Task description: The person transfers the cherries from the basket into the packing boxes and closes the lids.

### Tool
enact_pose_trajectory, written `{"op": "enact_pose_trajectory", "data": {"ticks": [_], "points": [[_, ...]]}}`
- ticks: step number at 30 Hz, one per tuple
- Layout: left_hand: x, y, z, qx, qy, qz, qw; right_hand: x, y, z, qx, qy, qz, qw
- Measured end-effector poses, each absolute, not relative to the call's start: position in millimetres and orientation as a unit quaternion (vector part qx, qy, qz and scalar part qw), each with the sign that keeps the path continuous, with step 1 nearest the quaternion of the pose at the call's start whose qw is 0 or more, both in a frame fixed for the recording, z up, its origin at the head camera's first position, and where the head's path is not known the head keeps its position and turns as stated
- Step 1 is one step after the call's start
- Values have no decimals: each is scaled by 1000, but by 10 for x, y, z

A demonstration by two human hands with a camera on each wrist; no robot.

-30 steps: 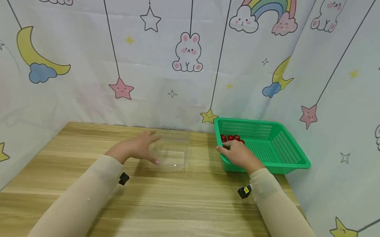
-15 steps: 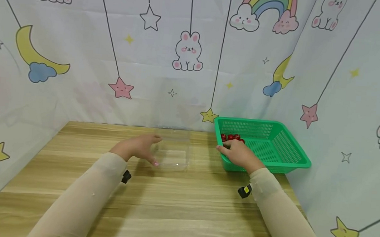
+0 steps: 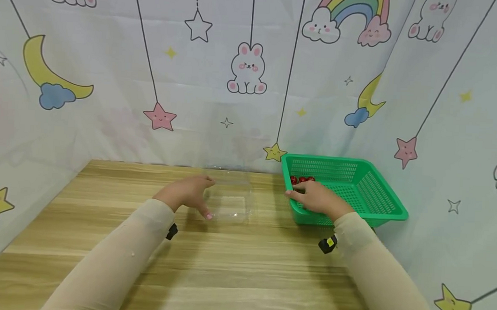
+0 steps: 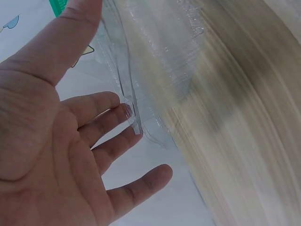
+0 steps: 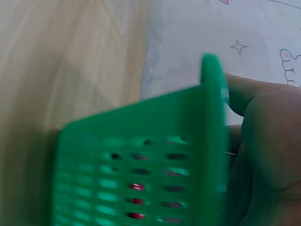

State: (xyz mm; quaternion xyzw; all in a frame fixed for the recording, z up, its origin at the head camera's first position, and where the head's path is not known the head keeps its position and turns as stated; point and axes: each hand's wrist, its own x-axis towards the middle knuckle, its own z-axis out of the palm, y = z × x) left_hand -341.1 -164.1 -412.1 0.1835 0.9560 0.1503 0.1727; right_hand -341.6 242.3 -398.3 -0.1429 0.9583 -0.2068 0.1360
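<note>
A clear plastic box [image 3: 229, 205] with its lid raised stands near the back of the table. At its left side is my left hand [image 3: 189, 192], thumb and fingers spread. In the left wrist view several fingertips [image 4: 135, 134] meet the clear rim [image 4: 123, 70], while the little finger stands away. My right hand [image 3: 315, 197] reaches over the near left corner of a green basket [image 3: 380, 218], thumb at the rim, other fingers inside. Dark red cherries [image 3: 303, 180] lie by those fingers; red also shows through the basket's slots. The basket wall hides the right fingertips, so I cannot tell what they hold.
The wood-grain table [image 3: 225, 271] runs up to a white printed curtain [image 3: 193, 86] behind and at the sides. Basket and box stand apart, with bare tabletop between them. The basket's right end reaches the curtain on the right.
My left hand has moved slightly right, up to the side of the clear box. My right wrist has swung a little right, and the hand now covers more of the cherries.
</note>
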Motion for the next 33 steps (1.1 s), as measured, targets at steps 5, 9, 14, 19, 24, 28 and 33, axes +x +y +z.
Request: {"op": "enact_pose_trajectory", "data": {"ticks": [5, 9, 14, 19, 24, 28, 33], "points": [[-3426, -1644, -4130, 181, 957, 145, 172, -3539, 2507, -3643, -153, 957, -174, 176], [-3441, -1639, -4124, 173, 959, 142, 174, -3697, 2574, -3400, -153, 958, -139, 197], [-3433, -1606, -4109, 165, 961, 137, 176, -3950, 2685, -3269, -131, 957, -130, 225], [-3425, -1573, -4095, 159, 962, 132, 179, -4228, 2777, -3303, -107, 955, -131, 242], [-3423, -1538, -4116, 164, 963, 119, 177, -4432, 2881, -3468, -72, 963, -96, 240], [-3419, -1517, -4134, 166, 963, 120, 178, -4525, 2985, -3656, -45, 966, -65, 246], [-3413, -1539, -4098, 160, 965, 113, 176, -4596, 3020, -3809, -34, 964, -66, 257]]}}
